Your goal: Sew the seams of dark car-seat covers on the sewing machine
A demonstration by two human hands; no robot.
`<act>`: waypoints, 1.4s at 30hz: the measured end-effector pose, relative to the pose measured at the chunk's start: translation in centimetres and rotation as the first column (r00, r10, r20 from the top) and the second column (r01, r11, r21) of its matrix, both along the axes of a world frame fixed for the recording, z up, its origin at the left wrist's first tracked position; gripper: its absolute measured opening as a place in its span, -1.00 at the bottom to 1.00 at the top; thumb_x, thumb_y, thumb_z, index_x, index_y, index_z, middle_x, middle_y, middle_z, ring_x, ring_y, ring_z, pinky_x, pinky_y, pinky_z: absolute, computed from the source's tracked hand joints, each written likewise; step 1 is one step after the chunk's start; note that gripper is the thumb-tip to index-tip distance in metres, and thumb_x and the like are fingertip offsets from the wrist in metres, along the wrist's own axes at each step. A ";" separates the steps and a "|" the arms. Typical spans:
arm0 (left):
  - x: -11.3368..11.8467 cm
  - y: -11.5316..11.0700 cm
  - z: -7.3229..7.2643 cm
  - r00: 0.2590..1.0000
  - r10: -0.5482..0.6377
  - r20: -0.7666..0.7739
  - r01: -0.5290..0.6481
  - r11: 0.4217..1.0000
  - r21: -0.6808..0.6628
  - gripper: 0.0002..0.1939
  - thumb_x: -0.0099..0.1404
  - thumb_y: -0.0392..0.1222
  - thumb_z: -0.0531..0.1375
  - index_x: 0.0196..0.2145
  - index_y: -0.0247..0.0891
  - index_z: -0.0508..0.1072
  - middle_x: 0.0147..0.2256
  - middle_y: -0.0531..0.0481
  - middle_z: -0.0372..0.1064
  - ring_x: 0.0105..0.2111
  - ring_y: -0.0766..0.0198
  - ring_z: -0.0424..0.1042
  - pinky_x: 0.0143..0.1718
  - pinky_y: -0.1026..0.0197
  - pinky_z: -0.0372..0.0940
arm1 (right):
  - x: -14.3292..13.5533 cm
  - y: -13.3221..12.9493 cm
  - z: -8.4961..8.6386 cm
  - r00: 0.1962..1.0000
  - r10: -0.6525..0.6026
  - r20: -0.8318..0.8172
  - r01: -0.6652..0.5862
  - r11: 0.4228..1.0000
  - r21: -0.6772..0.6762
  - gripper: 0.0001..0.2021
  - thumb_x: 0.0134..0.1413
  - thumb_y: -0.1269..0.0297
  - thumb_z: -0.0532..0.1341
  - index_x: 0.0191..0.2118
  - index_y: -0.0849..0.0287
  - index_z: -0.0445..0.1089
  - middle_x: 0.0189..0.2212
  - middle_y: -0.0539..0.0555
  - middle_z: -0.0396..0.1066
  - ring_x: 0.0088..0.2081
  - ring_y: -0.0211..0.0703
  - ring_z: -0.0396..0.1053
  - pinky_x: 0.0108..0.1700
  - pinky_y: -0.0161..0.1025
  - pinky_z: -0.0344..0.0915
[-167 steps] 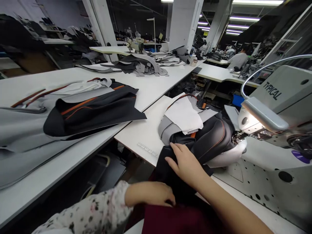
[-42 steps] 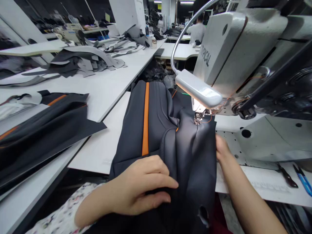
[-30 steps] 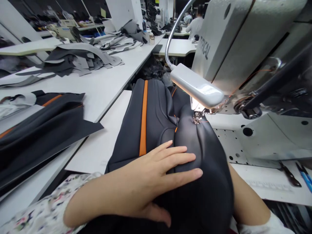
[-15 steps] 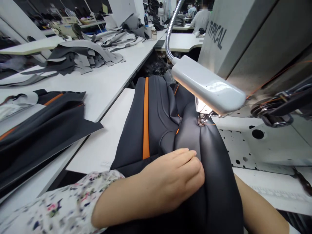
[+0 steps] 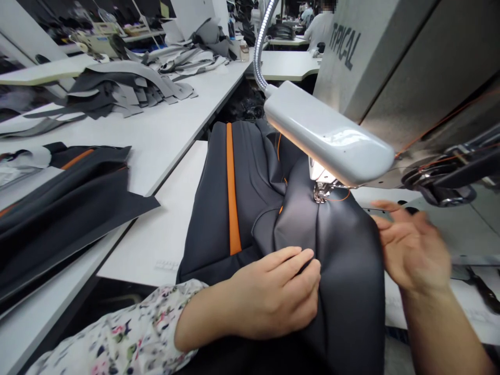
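- One dark cover (image 5: 297,224) lies under the foot (image 5: 321,192), bulging around it and spreading to its left, its right and its near side.
- A seam (image 5: 317,229) runs down the cover from the foot toward the near side.
- An orange strip (image 5: 233,208) runs lengthwise on the cover, left of the foot.
- The left hand (image 5: 279,291) is on the near side of the foot, slightly to its left, resting on the cover just beside the seam. Its fingers are bent and drawn together; whether they pinch the cover, I cannot tell.
- A flowered sleeve (image 5: 133,330) covers that arm, farther left of the foot.
- The right hand (image 5: 416,247) is right of the foot, at the cover's right edge, blurred. Its fingers are parted and loosely curved, palm showing; whether it touches the edge is unclear.
- The lamp (image 5: 332,135) shines just above the foot.
- Orange thread (image 5: 344,197) loops just right of the foot.
- The machine (image 5: 390,67), lettered TYPICAL, rises above and right of the foot.
- Well left of the foot, a table (image 5: 144,133) bears a second dark piece (image 5: 78,208); grey scraps (image 5: 128,83) lie beyond it.
- A person (image 5: 319,31) in a pale top is far beyond the foot.
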State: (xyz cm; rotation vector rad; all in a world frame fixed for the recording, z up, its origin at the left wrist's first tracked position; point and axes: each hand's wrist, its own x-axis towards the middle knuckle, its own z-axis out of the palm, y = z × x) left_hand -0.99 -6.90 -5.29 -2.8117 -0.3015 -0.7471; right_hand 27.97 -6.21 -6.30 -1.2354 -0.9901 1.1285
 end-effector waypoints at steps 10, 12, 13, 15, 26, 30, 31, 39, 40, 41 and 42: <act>0.3 -0.8 1.3 0.998 0.044 -0.046 -0.043 0.999 0.032 -0.72 0.46 -0.25 0.16 0.03 -0.38 0.57 0.12 -0.20 0.53 0.14 0.00 0.51 0.15 0.03 0.40 | 0.6 2.4 1.4 0.828 0.295 0.478 -0.205 0.951 -0.232 -0.71 0.10 0.06 0.27 -0.14 -0.05 0.69 -0.04 0.05 0.63 0.01 0.10 0.55 0.09 -0.06 0.44; 0.0 -0.8 1.4 0.997 0.060 -0.050 -0.059 0.998 0.026 -0.73 0.48 -0.26 0.14 0.02 -0.36 0.57 0.13 -0.18 0.53 0.16 0.02 0.48 0.06 0.05 0.38 | 0.6 2.4 1.1 0.855 0.266 0.445 -0.186 0.958 -0.217 -0.71 0.07 0.08 0.28 -0.14 -0.05 0.69 -0.04 0.05 0.63 -0.01 0.08 0.56 0.05 -0.09 0.45; -0.1 -0.8 1.4 0.996 0.068 -0.057 -0.067 0.997 0.026 -0.73 0.49 -0.26 0.13 0.02 -0.35 0.57 0.14 -0.17 0.52 0.16 0.04 0.46 0.03 0.06 0.37 | 0.5 2.4 0.9 0.864 0.258 0.432 -0.180 0.960 -0.212 -0.71 0.07 0.09 0.28 -0.14 -0.04 0.69 -0.05 0.05 0.63 -0.02 0.06 0.56 0.03 -0.11 0.45; -0.2 -0.7 1.5 0.994 0.085 -0.065 -0.083 0.996 0.033 -0.74 0.50 -0.26 0.13 0.02 -0.32 0.58 0.15 -0.14 0.51 0.16 0.07 0.44 0.00 0.07 0.33 | 0.4 2.5 0.8 0.878 0.250 0.409 -0.172 0.961 -0.218 -0.72 0.05 0.09 0.29 -0.15 -0.05 0.69 -0.08 0.05 0.64 -0.06 0.02 0.57 -0.05 -0.18 0.46; 0.2 0.2 2.0 0.987 0.146 -0.073 -0.143 0.989 0.046 -0.74 0.53 -0.27 0.13 0.06 -0.26 0.55 0.17 -0.14 0.50 0.14 0.15 0.44 0.03 0.10 0.23 | -0.1 3.4 1.3 0.973 0.125 0.195 -0.067 0.957 -0.281 -0.62 -0.08 0.08 0.39 -0.09 0.04 0.67 -0.22 0.10 0.66 -0.31 -0.07 0.55 -0.36 -0.26 0.41; 0.4 0.8 2.3 0.982 0.178 -0.063 -0.176 0.984 0.039 -0.76 0.51 -0.26 0.18 0.07 -0.22 0.53 0.19 -0.13 0.48 0.16 0.17 0.42 0.06 0.10 0.22 | -0.8 4.1 1.7 0.986 0.066 0.152 -0.023 0.964 -0.265 -0.61 -0.14 0.07 0.41 -0.13 0.06 0.67 -0.26 0.11 0.65 -0.33 -0.04 0.55 -0.36 -0.21 0.41; 0.4 1.0 2.4 0.982 0.177 -0.058 -0.175 0.984 0.040 -0.77 0.50 -0.26 0.18 0.06 -0.21 0.53 0.19 -0.12 0.48 0.16 0.17 0.42 0.06 0.11 0.22 | -1.0 4.3 1.8 0.987 0.041 0.156 -0.003 0.971 -0.237 -0.62 -0.17 0.07 0.42 -0.15 0.06 0.67 -0.27 0.11 0.65 -0.32 -0.03 0.55 -0.35 -0.20 0.41; 0.1 3.2 2.4 0.990 0.130 -0.063 -0.130 0.991 0.004 -0.71 0.56 -0.34 0.02 0.05 -0.26 0.51 0.21 -0.12 0.46 0.12 0.22 0.40 -0.04 0.10 0.20 | -1.5 5.0 1.0 0.989 -0.037 0.144 0.069 0.973 -0.220 -0.57 -0.19 -0.01 0.42 -0.15 0.06 0.64 -0.31 0.12 0.64 -0.39 0.03 0.54 -0.43 -0.14 0.39; 0.1 3.5 2.4 0.991 0.122 -0.057 -0.122 0.993 0.001 -0.71 0.55 -0.35 0.02 0.05 -0.28 0.51 0.21 -0.11 0.46 0.12 0.22 0.40 -0.05 0.09 0.19 | -1.4 5.2 0.8 0.988 -0.035 0.149 0.069 0.972 -0.223 -0.57 -0.17 -0.02 0.42 -0.14 0.06 0.64 -0.32 0.12 0.64 -0.40 0.03 0.54 -0.42 -0.13 0.40; 0.0 3.8 2.3 0.992 0.117 -0.057 -0.117 0.993 -0.002 -0.70 0.54 -0.35 0.02 0.05 -0.28 0.51 0.21 -0.11 0.46 0.12 0.21 0.39 -0.06 0.09 0.18 | -1.2 5.3 0.5 0.987 -0.031 0.155 0.065 0.974 -0.216 -0.56 -0.16 -0.03 0.41 -0.13 0.06 0.64 -0.32 0.12 0.65 -0.38 0.05 0.55 -0.41 -0.12 0.42; 0.0 4.0 2.2 0.992 0.114 -0.058 -0.115 0.993 -0.005 -0.70 0.54 -0.36 0.02 0.06 -0.28 0.50 0.22 -0.10 0.45 0.12 0.21 0.39 -0.06 0.09 0.17 | -1.0 5.5 0.1 0.986 -0.026 0.164 0.059 0.978 -0.199 -0.56 -0.15 -0.03 0.41 -0.12 0.05 0.64 -0.30 0.12 0.65 -0.34 0.08 0.57 -0.37 -0.10 0.45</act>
